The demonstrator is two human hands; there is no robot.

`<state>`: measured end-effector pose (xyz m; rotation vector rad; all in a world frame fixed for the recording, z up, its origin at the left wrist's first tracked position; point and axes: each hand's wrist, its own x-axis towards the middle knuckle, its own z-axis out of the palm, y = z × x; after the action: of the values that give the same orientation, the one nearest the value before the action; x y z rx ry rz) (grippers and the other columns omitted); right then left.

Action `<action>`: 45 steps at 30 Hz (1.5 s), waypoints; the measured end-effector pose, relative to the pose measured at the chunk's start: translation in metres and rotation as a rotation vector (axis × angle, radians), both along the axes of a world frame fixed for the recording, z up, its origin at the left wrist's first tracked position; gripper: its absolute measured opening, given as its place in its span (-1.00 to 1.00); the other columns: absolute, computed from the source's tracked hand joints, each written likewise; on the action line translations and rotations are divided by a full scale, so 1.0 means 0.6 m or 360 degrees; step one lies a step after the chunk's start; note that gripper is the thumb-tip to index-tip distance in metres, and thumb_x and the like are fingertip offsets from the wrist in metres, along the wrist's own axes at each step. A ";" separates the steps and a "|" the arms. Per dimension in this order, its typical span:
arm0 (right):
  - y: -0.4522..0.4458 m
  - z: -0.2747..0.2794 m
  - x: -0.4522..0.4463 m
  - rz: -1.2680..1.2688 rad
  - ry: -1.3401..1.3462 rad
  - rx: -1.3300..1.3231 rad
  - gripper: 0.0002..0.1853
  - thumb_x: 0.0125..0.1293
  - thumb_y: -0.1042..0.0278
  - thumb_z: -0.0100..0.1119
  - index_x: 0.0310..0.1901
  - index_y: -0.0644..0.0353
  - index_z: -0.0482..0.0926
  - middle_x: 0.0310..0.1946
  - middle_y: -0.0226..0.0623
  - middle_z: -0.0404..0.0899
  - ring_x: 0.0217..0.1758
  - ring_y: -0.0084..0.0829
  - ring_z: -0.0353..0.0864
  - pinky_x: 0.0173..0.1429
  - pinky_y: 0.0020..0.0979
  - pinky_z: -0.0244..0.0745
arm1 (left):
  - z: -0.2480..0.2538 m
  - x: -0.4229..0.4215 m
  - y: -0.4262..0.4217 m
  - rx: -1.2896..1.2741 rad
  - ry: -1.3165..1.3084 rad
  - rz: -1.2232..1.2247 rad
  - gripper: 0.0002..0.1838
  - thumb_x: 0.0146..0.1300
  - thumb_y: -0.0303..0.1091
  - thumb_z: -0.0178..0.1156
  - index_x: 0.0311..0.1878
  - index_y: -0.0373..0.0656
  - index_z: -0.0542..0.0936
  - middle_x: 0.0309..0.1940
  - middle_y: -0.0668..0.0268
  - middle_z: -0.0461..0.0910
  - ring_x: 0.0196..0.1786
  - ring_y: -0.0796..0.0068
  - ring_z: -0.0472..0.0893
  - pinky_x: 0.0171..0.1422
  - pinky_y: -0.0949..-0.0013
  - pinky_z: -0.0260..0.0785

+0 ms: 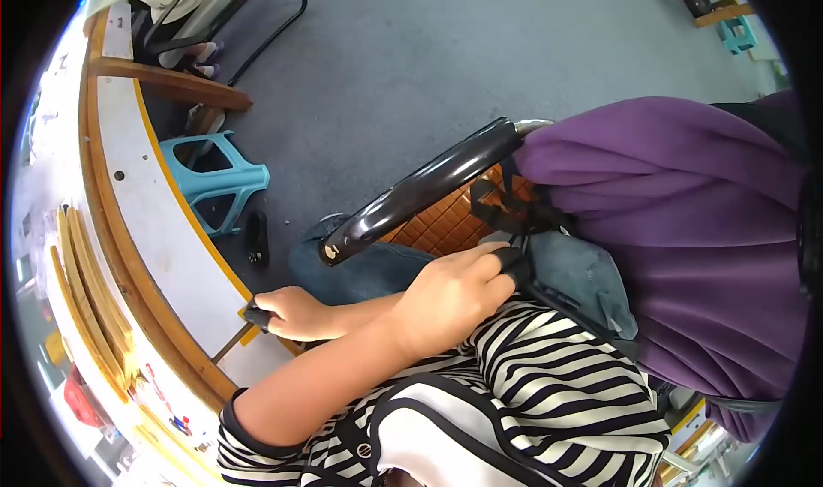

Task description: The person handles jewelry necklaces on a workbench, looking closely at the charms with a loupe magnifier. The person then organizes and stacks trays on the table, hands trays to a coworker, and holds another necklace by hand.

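My forearms cross, with the left one on top. My left hand (459, 291) is over my lap at the right, its fingers curled and black covering on the fingertips. It is beside a dark strap and the grey-blue denim; what it holds, if anything, is hidden. My right hand (296, 314) reaches left, its fingers bent at the yellow lower edge of a white drawer front (176, 234). Black covering shows at those fingertips too. A brown gap separates this drawer front from the neighbouring white panel.
A curved black armrest (420, 191) stands beside an orange-brown quilted seat (441, 217). Purple cloth (686, 238) hangs at the right. A blue plastic stool (219, 174) and dark shoe (257, 237) are under the desk. Wooden strips (90, 303) lie on top. Another person's feet show at upper left.
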<state>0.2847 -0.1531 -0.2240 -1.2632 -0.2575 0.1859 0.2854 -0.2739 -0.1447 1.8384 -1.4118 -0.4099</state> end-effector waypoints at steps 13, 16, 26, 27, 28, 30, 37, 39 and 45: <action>-0.035 -0.020 -0.001 0.0345 -0.0001 -0.0471 -0.88 -0.06 0.51 -0.01 -0.42 0.32 0.37 -0.51 0.01 0.44 -0.33 0.02 0.44 -0.28 -0.10 0.26 | 0.125 0.071 -0.017 -0.0410 -0.0055 0.0393 -0.62 -0.24 -0.69 0.08 -0.22 -0.30 0.51 -0.21 0.11 0.46 -0.24 0.14 0.52 -0.25 0.32 0.43; 0.003 -0.093 -0.012 -0.0351 0.0042 0.0092 -0.90 -0.08 0.48 0.04 -0.46 0.28 0.41 -0.50 -0.07 0.46 -0.36 -0.08 0.46 -0.32 -0.16 0.32 | 0.135 0.070 -0.026 -0.0330 0.0207 0.0560 -0.70 -0.13 -0.72 0.13 -0.24 -0.26 0.53 -0.31 0.21 0.53 -0.28 0.35 0.54 -0.24 0.50 0.36; -0.291 0.121 -0.078 -0.0504 -0.0315 -0.1066 -0.89 -0.15 0.49 0.09 -0.49 0.21 0.44 -0.47 -0.18 0.44 -0.37 -0.18 0.46 -0.36 -0.28 0.35 | 0.173 0.064 -0.072 -0.0239 0.0090 0.0218 -0.72 -0.13 -0.71 0.10 -0.27 -0.28 0.55 -0.33 0.18 0.54 -0.33 0.32 0.54 -0.26 0.47 0.38; -0.321 0.147 -0.095 -0.0519 -0.0348 -0.1197 -0.89 -0.15 0.49 0.09 -0.49 0.21 0.45 -0.47 -0.20 0.44 -0.37 -0.19 0.46 -0.36 -0.30 0.36 | 0.175 0.064 -0.078 -0.0246 0.0063 0.0183 -0.72 -0.13 -0.71 0.10 -0.27 -0.28 0.55 -0.33 0.18 0.54 -0.33 0.31 0.54 -0.26 0.46 0.38; -0.351 0.173 -0.115 -0.0525 -0.0381 -0.1326 -0.89 -0.16 0.49 0.10 -0.49 0.20 0.45 -0.46 -0.21 0.44 -0.37 -0.20 0.46 -0.37 -0.31 0.36 | 0.176 0.065 -0.082 -0.0252 0.0037 0.0155 -0.72 -0.13 -0.71 0.10 -0.27 -0.28 0.55 -0.33 0.18 0.55 -0.33 0.31 0.54 -0.27 0.46 0.39; -0.407 0.226 -0.169 -0.0522 -0.0423 -0.1566 -0.89 -0.17 0.49 0.11 -0.50 0.19 0.46 -0.46 -0.24 0.44 -0.37 -0.22 0.47 -0.38 -0.34 0.37 | 0.175 0.060 -0.087 -0.0243 0.0000 0.0107 -0.72 -0.14 -0.70 0.10 -0.28 -0.28 0.56 -0.33 0.17 0.55 -0.34 0.30 0.55 -0.27 0.44 0.39; -0.467 0.263 -0.269 -0.0850 0.0382 -0.2623 -0.67 -0.33 0.43 0.28 -0.49 0.30 0.35 -0.42 -0.13 0.37 -0.42 -0.04 0.42 -0.37 -0.16 0.35 | 0.188 0.048 -0.090 -0.0197 0.0014 0.0036 -0.71 -0.17 -0.71 0.10 -0.28 -0.30 0.55 -0.34 0.18 0.55 -0.31 0.28 0.54 -0.24 0.46 0.39; -0.445 0.243 -0.293 -0.0493 0.0662 -0.2445 -0.67 -0.35 0.46 0.23 -0.47 0.29 0.32 -0.44 -0.09 0.36 -0.38 -0.10 0.45 -0.37 -0.20 0.39 | 0.199 0.047 -0.093 -0.0187 -0.0035 0.0012 -0.70 -0.17 -0.72 0.11 -0.27 -0.31 0.55 -0.33 0.18 0.55 -0.31 0.29 0.54 -0.23 0.47 0.38; -0.401 0.212 -0.294 -0.0160 0.0153 -0.1951 -0.65 -0.35 0.44 0.21 -0.43 0.23 0.31 -0.48 -0.25 0.34 -0.38 -0.25 0.44 -0.39 -0.32 0.39 | 0.219 0.042 -0.106 -0.0405 -0.0149 0.0057 -0.74 -0.05 -0.74 0.12 -0.22 -0.34 0.52 -0.30 0.23 0.53 -0.29 0.49 0.52 -0.20 0.55 0.35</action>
<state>0.1084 -0.3934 -0.0971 -2.4663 0.0411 0.3374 0.3104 -0.3378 -0.0131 1.6901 -1.4205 -0.1202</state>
